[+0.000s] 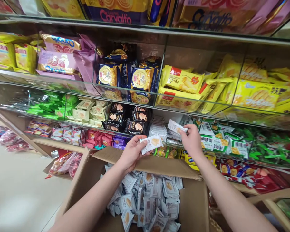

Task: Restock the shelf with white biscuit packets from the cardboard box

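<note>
Before the shelves (145,29), both hands (130,153) (192,140) stretch forward, pinching packets (151,144) (175,126).

By the glass-fronted shelf (4,77), yellow packs (25,58) are carried toward the left edge, followed by purple packs (58,61), navy packs (108,75) and, toward the right edge, yellow roll packs (181,80). On the lower shelf (55,119), green packets (44,108) are laid leftmost, then cream packets (81,114), black packets (136,126), stacked white packets (158,130) and, rightward, green-and-white packets (214,142).
</note>
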`<action>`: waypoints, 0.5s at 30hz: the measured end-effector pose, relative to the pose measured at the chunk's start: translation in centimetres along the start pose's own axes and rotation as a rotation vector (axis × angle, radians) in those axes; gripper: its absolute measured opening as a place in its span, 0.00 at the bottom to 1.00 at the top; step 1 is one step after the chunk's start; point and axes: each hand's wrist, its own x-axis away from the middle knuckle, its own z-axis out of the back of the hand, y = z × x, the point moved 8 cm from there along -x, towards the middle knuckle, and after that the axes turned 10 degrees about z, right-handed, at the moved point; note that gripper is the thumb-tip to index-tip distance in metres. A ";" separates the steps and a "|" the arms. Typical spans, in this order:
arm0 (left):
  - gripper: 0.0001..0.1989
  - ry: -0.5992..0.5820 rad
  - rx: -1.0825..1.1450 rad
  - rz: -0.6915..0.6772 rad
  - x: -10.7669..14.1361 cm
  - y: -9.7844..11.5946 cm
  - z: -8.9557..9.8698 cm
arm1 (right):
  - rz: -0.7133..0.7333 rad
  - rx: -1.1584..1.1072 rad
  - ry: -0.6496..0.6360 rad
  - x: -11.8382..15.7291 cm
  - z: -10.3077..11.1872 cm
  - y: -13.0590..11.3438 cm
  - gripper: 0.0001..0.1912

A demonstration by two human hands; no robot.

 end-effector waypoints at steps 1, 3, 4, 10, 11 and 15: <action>0.11 -0.009 -0.008 0.002 0.0 -0.1 -0.1 | 0.016 0.158 -0.054 -1.5 -0.7 0.0 0.13; 0.13 -0.024 -0.033 0.009 0.1 -0.4 -0.3 | 0.020 0.328 -0.151 -4.4 -2.4 0.3 0.15; 0.13 -0.029 -0.049 0.010 0.2 -0.5 -0.3 | 0.012 0.355 -0.190 -5.7 -3.3 0.7 0.16; 0.14 -0.030 -0.126 -0.017 0.5 -0.7 -0.2 | -0.020 0.462 -0.360 -9.9 -7.9 3.2 0.11; 0.14 -0.035 -0.136 -0.016 0.5 -0.8 -0.2 | -0.018 0.475 -0.375 -10.1 -8.3 3.6 0.12; 0.14 -0.055 -0.163 0.019 0.5 -1.3 -0.3 | -0.017 0.508 -0.410 -10.5 -9.5 4.8 0.13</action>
